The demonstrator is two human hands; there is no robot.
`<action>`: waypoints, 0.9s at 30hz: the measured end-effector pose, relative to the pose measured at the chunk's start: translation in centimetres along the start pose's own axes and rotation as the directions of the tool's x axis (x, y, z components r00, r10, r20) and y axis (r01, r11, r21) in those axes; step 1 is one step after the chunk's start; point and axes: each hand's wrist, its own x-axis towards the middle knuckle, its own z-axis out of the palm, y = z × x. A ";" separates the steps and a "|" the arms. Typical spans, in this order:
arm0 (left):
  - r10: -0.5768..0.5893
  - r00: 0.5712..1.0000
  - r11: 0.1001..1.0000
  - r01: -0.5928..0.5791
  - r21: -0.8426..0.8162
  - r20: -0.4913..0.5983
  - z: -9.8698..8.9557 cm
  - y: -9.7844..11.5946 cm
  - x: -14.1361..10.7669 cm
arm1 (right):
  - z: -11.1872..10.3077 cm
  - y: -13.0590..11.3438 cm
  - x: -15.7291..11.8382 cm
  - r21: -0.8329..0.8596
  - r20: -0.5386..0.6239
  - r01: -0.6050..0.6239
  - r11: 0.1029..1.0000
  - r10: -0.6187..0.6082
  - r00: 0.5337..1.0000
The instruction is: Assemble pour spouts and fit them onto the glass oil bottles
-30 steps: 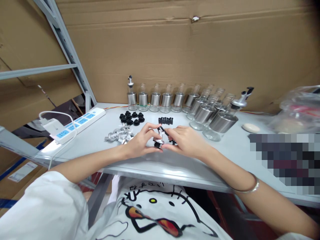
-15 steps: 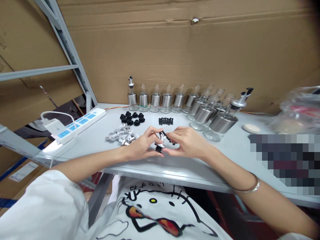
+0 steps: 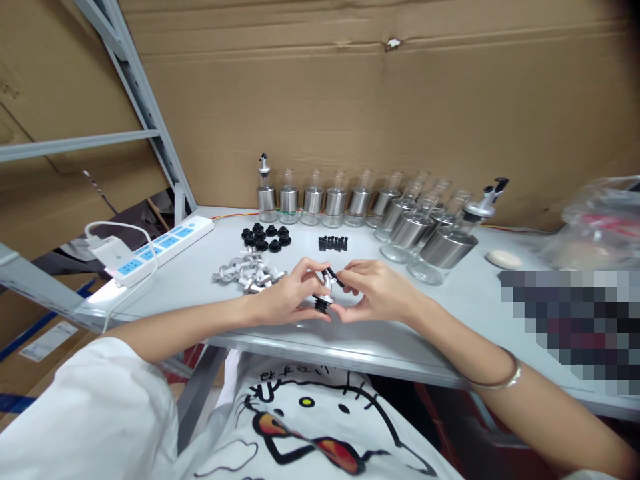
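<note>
Between the fingertips of my left hand (image 3: 295,293) is a silver pour spout (image 3: 327,287) with a ribbed black stopper at its lower end. My right hand (image 3: 375,290) pinches the black piece (image 3: 334,277) at the spout's upper end. Loose silver spout parts (image 3: 250,270) lie in a pile left of my hands. Behind that pile are several black stoppers (image 3: 261,245). Small black caps (image 3: 333,243) stand in rows beyond my hands.
Glass bottles with steel sleeves (image 3: 313,200) line the back and right. A spout tops the leftmost bottle (image 3: 267,200) and the front right one (image 3: 447,247). At left lies a power strip (image 3: 170,247); at right, a white oval object (image 3: 504,259) and a plastic bag (image 3: 600,220).
Both hands have dropped slightly with the spout between them. The fingers of my right hand have shifted closer to the black piece at its top.
</note>
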 end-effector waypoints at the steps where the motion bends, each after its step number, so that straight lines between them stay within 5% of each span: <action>1: -0.010 1.000 1.000 0.010 -0.005 0.006 0.0 0.0 0.0 | 0.0 0.0 0.0 0.001 -0.003 -0.001 1.000 0.001 1.000; 13: -0.083 0.996 0.994 0.086 -0.061 0.043 0.1 0.4 -0.1 | 0.2 0.0 -0.1 0.039 0.047 -0.040 0.998 0.038 0.998; 27: -0.013 1.000 0.999 0.014 0.039 -0.007 0.0 0.4 0.1 | 0.2 0.1 0.0 0.094 -0.044 0.008 0.996 -0.003 0.999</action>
